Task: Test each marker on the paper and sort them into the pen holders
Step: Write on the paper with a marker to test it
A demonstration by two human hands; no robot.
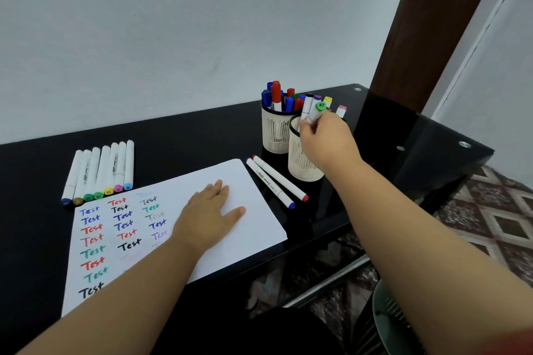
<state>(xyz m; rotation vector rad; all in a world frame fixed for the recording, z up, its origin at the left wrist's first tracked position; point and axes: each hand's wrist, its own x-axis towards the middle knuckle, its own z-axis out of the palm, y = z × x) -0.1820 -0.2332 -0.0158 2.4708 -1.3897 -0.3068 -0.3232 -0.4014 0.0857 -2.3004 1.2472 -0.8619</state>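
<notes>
A black shiny counter [202,135] stands against a pale wall [173,23]. A brown wooden post [432,23] goes up at the far right corner. Past the counter's right edge the floor has a rug [496,210] with diamond shapes on it.

On the left side of the counter, a row of seven white markers [99,174] lie side by side, touching. Their coloured caps point toward the person: blue, brown, two greens, yellow, pink and light blue. Just below them lies a stack of white paper [253,196]. The word "Test" [131,245] is written on it many times in blue, red, green, black and purple. The left hand [212,212] lies flat on the paper with its fingers straight, holding nothing.

Just right of the paper, two more white markers lie side by side on the counter. One is a red-capped marker [281,179] and the other is a blue-capped marker [269,183].

Two cream mesh pen holders stand near the back. The far pen holder [274,132] is full of markers standing up, with blue, red and green caps. The near pen holder [300,161] touches it in front and to the right. It has white markers in it with black, purple, yellow and pink caps. The right arm and hand hide most of its top.

The right hand [324,137] is over the near pen holder. Its fingers pinch a green-capped marker [315,112] marked 47. The cap points up, and the marker's low end is hidden by the hand.
</notes>
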